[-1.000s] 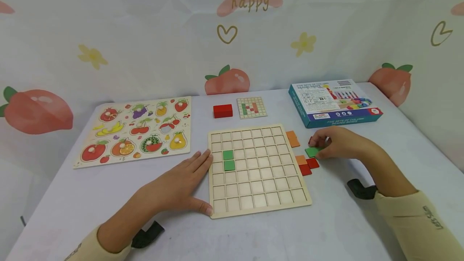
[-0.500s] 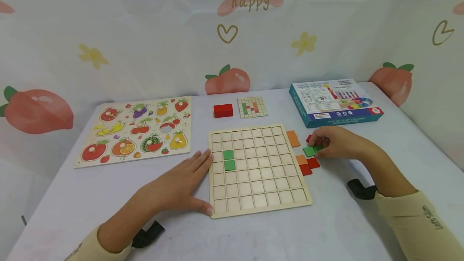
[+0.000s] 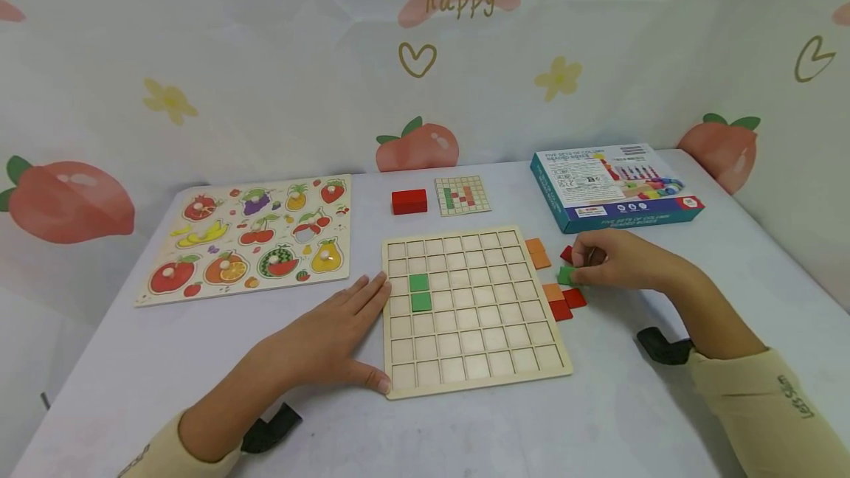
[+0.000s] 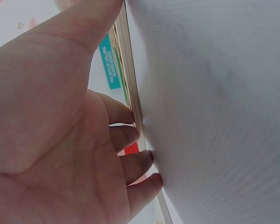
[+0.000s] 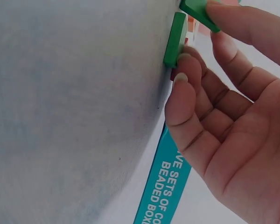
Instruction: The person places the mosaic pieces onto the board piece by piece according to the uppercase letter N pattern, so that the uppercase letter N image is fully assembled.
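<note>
A wooden grid board lies mid-table, with two green square tiles set in cells of its second column. Along the board's left edge rests my left hand, fingers extended and thumb at the near corner. The left wrist view shows its fingertips touching that edge. To the right of the board, my right hand pinches a green tile between thumb and index finger. Another green tile is beside its curled lower fingers. Red tiles and orange tiles lie close by.
Behind the board are a small pattern card and a red block. A fruit puzzle board lies at the left. At the back right sits a teal-edged box, just beyond my right hand.
My right hand has shifted slightly left among the tiles. A second green tile came into sight under its fingers, and one is now lifted in the pinch. My left hand stays put.
</note>
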Tool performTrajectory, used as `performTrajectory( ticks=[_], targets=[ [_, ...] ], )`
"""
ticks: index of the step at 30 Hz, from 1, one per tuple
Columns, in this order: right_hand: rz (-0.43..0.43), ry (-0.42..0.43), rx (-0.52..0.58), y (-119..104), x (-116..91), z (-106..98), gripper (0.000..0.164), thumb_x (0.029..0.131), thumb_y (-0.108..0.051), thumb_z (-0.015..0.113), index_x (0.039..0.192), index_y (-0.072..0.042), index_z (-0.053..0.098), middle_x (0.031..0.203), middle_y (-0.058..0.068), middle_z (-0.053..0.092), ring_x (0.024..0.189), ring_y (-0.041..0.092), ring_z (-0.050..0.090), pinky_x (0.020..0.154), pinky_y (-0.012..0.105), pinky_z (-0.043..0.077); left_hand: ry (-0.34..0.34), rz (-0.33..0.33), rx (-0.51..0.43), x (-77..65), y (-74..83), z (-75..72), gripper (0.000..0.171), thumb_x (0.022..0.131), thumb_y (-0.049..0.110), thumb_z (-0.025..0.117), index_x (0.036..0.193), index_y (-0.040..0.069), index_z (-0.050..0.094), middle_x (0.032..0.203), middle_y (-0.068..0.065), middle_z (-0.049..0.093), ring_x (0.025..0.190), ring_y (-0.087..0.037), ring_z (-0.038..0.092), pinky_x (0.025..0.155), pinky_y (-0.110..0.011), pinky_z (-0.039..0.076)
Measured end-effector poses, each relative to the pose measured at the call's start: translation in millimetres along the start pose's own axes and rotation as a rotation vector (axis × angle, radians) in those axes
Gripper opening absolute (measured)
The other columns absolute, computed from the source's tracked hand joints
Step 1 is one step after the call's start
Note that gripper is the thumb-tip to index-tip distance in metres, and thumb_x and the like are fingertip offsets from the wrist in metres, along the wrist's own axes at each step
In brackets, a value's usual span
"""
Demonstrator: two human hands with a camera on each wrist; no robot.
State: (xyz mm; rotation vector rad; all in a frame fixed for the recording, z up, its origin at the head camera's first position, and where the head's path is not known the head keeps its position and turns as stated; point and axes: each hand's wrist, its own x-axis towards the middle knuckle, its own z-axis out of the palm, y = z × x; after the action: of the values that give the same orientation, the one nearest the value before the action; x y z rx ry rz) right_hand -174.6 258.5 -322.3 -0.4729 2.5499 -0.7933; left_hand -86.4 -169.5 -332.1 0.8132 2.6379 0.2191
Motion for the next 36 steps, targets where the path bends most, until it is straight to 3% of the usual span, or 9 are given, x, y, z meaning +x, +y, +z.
performTrajectory(
  ticks=[10, 18, 31, 36],
  targets=[
    [-0.041, 0.050, 0.079, 2.7, -0.5, -0.6, 0.010, 0.089, -0.013, 0.076, 0.092, -0.010, 0.068, 0.102, 0.003, 0.071, 0.089, 0.023, 0.061, 0.072, 0.030, 0.055, -0.001, -0.001, 0.003, 0.3, 0.1, 0.0, 0.128, 0.071, 0.083, 0.064, 0.161, 0.006, 0.016, 0.167, -0.010, 0.008, 0.152, -0.032, 0.008, 0.119, -0.050, 0.020],
    [0.000, 0.102, 0.193, -6.9, -5.3, -0.4, 0.018, 0.091, -0.018, 0.076, 0.105, -0.006, 0.073, 0.099, 0.005, 0.073, 0.089, 0.025, 0.065, 0.075, 0.030, 0.056, -0.004, 0.001, -0.009, 1.3, 0.0, 1.1, 0.128, 0.071, 0.083, 0.063, 0.161, 0.007, 0.015, 0.168, -0.008, 0.007, 0.152, -0.031, 0.007, 0.120, -0.050, 0.019],
    [0.015, 0.005, 0.421, -30.3, 1.2, 13.3, 0.022, 0.090, -0.018, 0.077, 0.103, 0.000, 0.073, 0.096, 0.012, 0.074, 0.085, 0.029, 0.071, 0.078, 0.033, 0.059, -0.005, -0.007, -0.008, 1.9, 0.1, 0.6, 0.129, 0.069, 0.084, 0.063, 0.161, 0.007, 0.016, 0.168, -0.009, 0.008, 0.152, -0.031, 0.007, 0.120, -0.050, 0.020],
    [0.020, -0.044, 0.458, -41.6, 7.0, 22.5, 0.020, 0.090, -0.017, 0.077, 0.101, -0.001, 0.073, 0.095, 0.013, 0.073, 0.083, 0.030, 0.071, 0.078, 0.034, 0.059, 0.003, -0.004, -0.007, 1.4, 0.0, 0.1, 0.129, 0.069, 0.084, 0.063, 0.161, 0.006, 0.017, 0.167, -0.009, 0.009, 0.152, -0.032, 0.008, 0.119, -0.050, 0.020]
  ],
)
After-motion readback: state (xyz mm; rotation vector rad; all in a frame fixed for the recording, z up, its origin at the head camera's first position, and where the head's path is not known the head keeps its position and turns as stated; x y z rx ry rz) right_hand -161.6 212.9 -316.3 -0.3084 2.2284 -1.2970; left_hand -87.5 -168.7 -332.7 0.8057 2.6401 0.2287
